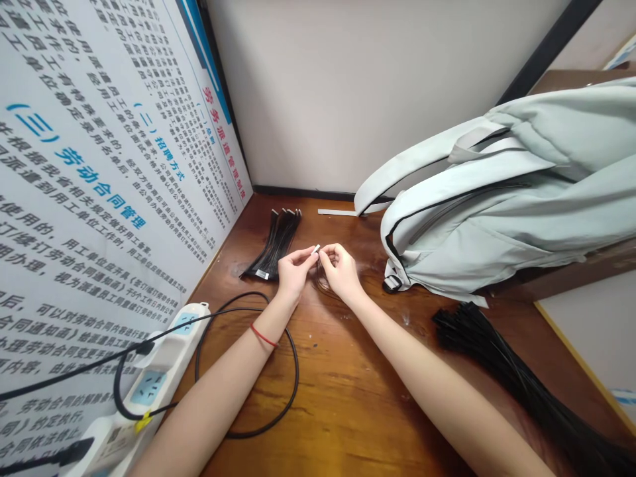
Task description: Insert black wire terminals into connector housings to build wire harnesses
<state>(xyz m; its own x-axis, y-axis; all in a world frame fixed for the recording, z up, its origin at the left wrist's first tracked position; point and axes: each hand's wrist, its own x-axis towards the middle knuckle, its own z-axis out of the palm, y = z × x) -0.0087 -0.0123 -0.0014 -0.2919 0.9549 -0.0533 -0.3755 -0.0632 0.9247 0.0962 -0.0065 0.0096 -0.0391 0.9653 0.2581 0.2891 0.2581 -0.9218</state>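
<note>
At the middle of the wooden table, my left hand [296, 268] and my right hand [339, 266] meet fingertip to fingertip. Between them is a small white connector [316, 249], pinched by my left thumb and finger. Thin dark wires [322, 285] hang below it, and my right fingers are closed on them close to the connector. Just left of my left hand lies a flat bundle of black wires [276, 242] with light ends at the top and a white label at the bottom.
A pale grey-green backpack [497, 199] fills the right side. Below it lies a long bundle of black cables [507, 371]. A white power strip [163, 358] and a looped black cable [297, 371] are at the left. A white strip [336, 212] lies near the back edge.
</note>
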